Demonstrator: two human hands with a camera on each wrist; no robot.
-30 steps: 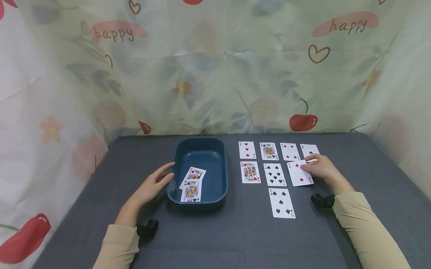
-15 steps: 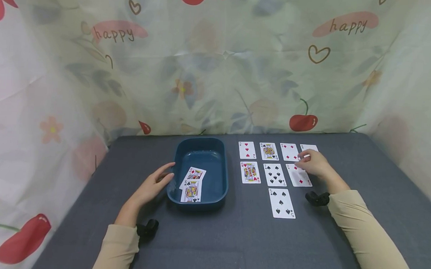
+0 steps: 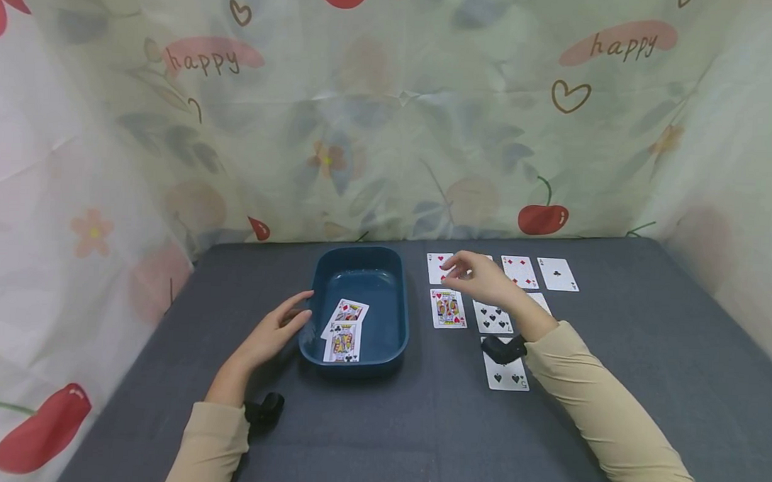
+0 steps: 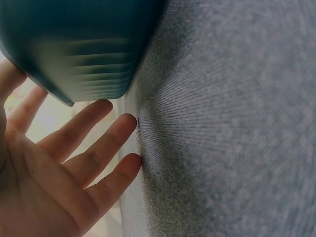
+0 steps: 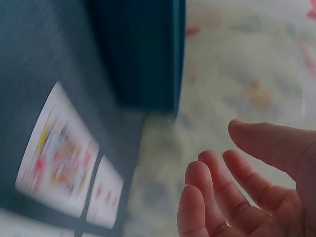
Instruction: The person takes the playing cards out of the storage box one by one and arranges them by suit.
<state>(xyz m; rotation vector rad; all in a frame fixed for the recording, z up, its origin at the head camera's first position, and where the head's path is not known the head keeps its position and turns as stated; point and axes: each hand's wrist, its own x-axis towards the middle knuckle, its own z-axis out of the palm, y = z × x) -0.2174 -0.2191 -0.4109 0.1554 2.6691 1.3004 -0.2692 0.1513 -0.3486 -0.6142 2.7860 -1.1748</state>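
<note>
My left hand (image 3: 279, 328) lies on the grey table with straight fingers against the left wall of a dark blue tray (image 3: 359, 272); the left wrist view shows the same hand (image 4: 98, 143) flat beside the tray (image 4: 84, 44). Two king cards (image 3: 343, 332) lie in the tray. My right hand (image 3: 471, 274) hovers with relaxed fingers, holding nothing, over the back row of face-up cards and hides one of them. A three of hearts (image 3: 436, 265) lies just to its left, and a king of hearts (image 3: 448, 308) just in front of it.
More cards lie face up: a diamonds card (image 3: 519, 271), an ace of clubs (image 3: 557, 274), a seven of spades (image 3: 492, 317), a partly hidden card (image 3: 541, 300) and a five of spades (image 3: 505, 374). A printed curtain (image 3: 390, 113) closes in the back and sides.
My right hand let go of the two of diamonds, left it in the second row, and moved left over the back row. The left hand has not moved.
</note>
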